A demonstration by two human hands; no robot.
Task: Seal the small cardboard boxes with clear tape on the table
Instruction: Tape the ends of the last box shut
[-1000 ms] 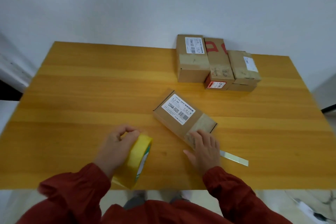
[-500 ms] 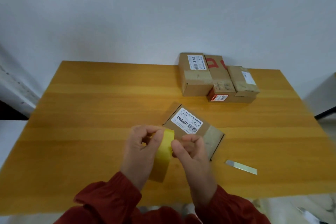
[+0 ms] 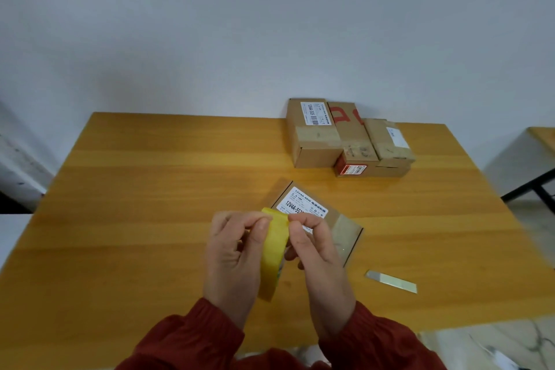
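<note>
Holding the yellow tape roll (image 3: 274,249) on edge above the table (image 3: 150,204), the left hand (image 3: 234,252) grips what it lifted from the tabletop a second ago. The right hand (image 3: 315,249) has left the small box (image 3: 342,228) and pinches the roll's top rim, probably seeking the free end. The box lies just behind both hands, apparently awaiting tape.

A plain, pale grey-white wall (image 3: 270,24) is seen behind a rectangular bench of yellow-orange wood (image 3: 150,189), evenly lit. At the right edge, a second wooden table on black metal legs (image 3: 544,137) is partly shown. Pale marbled floor (image 3: 495,345) is glimpsed at the lower right.
</note>
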